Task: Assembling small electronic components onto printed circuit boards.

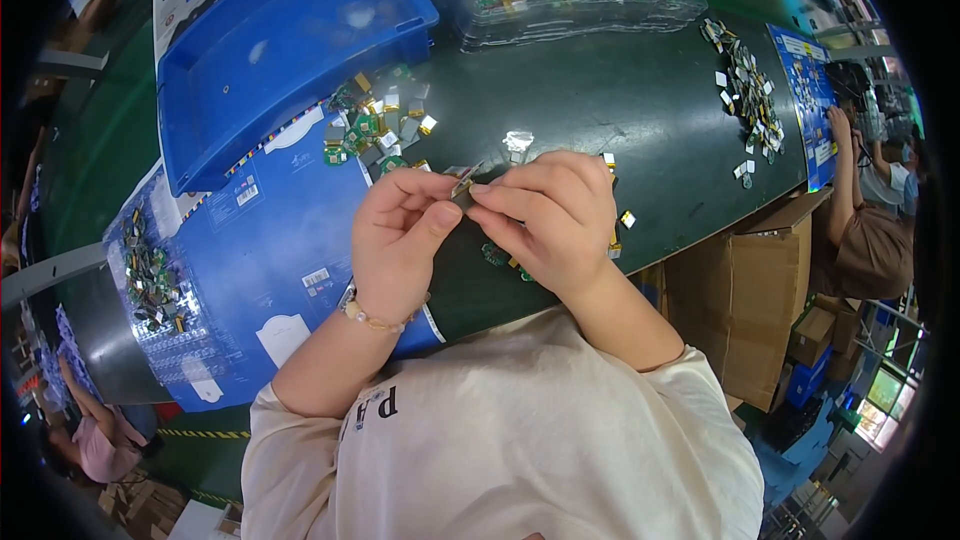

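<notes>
Left hand (405,225) and right hand (550,212) pinch one small component (463,188), apparently mid-work. Loose circuit boards (372,126) lie heaped beyond, perhaps unworked; clear trays (590,34) hold more.

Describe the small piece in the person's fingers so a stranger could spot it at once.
Find the dark green table, then the left hand and right hand meeting over its near side. The small piece is between them. Unlike the loose pieces heaped beside the blue tray, it is gripped by both hands.

Left hand (405,230), right hand (550,210), perhaps touching
</notes>
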`<state>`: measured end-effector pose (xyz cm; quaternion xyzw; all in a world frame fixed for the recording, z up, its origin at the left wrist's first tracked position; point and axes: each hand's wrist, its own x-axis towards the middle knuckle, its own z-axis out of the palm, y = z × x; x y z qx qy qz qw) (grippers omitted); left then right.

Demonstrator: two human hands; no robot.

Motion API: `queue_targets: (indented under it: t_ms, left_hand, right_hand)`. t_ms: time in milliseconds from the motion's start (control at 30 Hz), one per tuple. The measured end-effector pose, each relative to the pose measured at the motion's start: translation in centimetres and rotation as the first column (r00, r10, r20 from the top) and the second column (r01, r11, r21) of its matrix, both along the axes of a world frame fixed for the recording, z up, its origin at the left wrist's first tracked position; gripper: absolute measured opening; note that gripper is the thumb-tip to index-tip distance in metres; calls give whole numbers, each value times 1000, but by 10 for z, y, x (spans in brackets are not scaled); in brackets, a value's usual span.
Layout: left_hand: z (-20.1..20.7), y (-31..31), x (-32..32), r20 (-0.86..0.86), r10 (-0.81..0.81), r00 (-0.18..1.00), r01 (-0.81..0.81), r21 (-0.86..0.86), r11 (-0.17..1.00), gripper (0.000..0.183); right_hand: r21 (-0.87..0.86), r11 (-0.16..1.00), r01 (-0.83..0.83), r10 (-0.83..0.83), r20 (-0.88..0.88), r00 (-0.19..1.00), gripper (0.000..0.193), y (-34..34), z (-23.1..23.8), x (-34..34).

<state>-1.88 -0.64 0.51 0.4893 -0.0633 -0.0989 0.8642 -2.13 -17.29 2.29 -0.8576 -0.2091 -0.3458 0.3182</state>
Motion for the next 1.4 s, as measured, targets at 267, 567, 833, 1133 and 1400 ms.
queue_targets:
  t_ms: [267,567,833,1133,1400]
  left_hand:
    - [-1,-1,0,-34,13,999,-12,21,1000,16]
    - [-3,0,-1,28,30,999,-33,134,990,17]
    - [2,0,-1,20,0,1000,-4,220,975,16]
    - [-1,-1,0,63,5,998,-21,247,969,15]
    - [2,-6,6,-238,-54,970,26,-122,992,18]
  right_hand:
    - [151,987,-53,79,-173,982,21,1,6,-1]
    - [119,993,11,16,-221,975,17,-1,8,4]
    - [100,994,46,-24,-207,978,18,0,6,6]
    - [107,994,21,8,-260,966,17,4,2,9]
    - [127,992,16,-4,-92,996,20,6,-2,5]
